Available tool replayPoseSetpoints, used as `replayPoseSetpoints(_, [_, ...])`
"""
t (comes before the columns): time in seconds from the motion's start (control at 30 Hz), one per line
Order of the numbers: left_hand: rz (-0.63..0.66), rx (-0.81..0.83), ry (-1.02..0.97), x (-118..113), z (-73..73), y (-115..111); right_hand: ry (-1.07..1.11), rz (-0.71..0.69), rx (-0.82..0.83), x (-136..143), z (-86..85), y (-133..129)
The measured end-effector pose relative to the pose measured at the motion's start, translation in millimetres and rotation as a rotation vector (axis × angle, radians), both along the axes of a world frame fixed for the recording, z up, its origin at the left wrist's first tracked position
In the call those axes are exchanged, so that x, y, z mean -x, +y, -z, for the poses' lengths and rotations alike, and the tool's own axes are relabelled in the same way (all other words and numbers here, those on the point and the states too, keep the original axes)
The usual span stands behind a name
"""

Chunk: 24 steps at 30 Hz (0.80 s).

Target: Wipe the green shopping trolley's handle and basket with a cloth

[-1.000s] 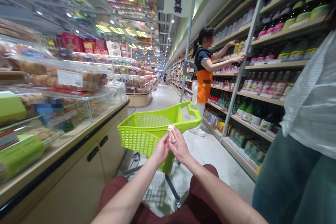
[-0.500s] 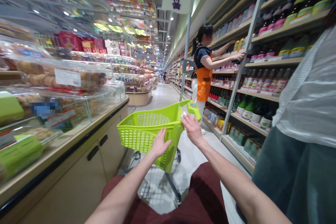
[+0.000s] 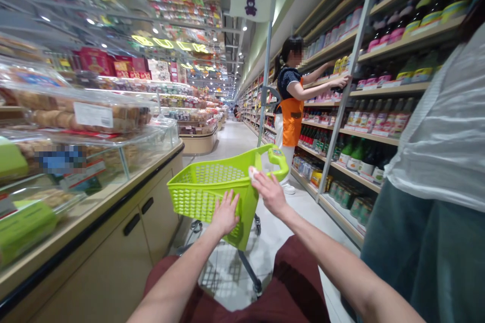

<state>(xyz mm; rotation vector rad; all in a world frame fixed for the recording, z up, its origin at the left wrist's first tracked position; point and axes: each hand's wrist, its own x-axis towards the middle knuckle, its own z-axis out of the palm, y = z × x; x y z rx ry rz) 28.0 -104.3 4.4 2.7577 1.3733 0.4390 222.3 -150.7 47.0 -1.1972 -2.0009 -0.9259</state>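
Observation:
A small lime-green shopping cart (image 3: 247,212) with a perforated basket stands in front of my knees. Against the basket's near side rests my left hand (image 3: 226,214), its fingers spread and holding nothing. My right hand (image 3: 272,195) presses a small white wipe (image 3: 252,173) to the rim near the handle. Only a crumpled edge of the wipe shows past my fingertips. Beyond that hand the cart's handle (image 3: 282,167) curves out to the right. A pole on the cart carries a white flag (image 3: 251,5) with a bear on it.
On the left runs a display counter (image 3: 151,171) with packed baked goods (image 3: 91,115). Shelves of bottles (image 3: 375,116) line the right side. A person in an orange apron (image 3: 293,121) reaches to a shelf; another person in a white top (image 3: 443,146) stands close at right.
My right hand has slid left with the wipe, from beside the handle to the basket rim. My left hand has shifted slightly left, its fingers now more spread.

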Motion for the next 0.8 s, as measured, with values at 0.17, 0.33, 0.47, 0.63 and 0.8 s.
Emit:
replayPoseSetpoints(0.17, [0.055, -0.029, -0.005, -10, -11.3, -8, 0.044, 0.105, -0.062, -9, -15.6, 9])
replayPoseSetpoints(0.33, [0.056, -0.005, 0.036, -9, -3.9, -13, -0.092, 0.034, 0.099, 10, 59.1, 8])
replayPoseSetpoints(0.47, [-0.006, 0.007, 0.053, 2, 6.0, -9, -0.163, -0.036, 0.245, 23, 83.7, 0])
replayPoseSetpoints(0.63, [-0.033, -0.011, 0.073, 5, 4.5, -4, 0.069, 0.050, -0.006, 4, 19.2, -3])
replayPoseSetpoints(0.8, [0.004, -0.067, 0.072, -10, -9.6, -10, 0.324, 0.257, -0.162, -37, -29.4, 0])
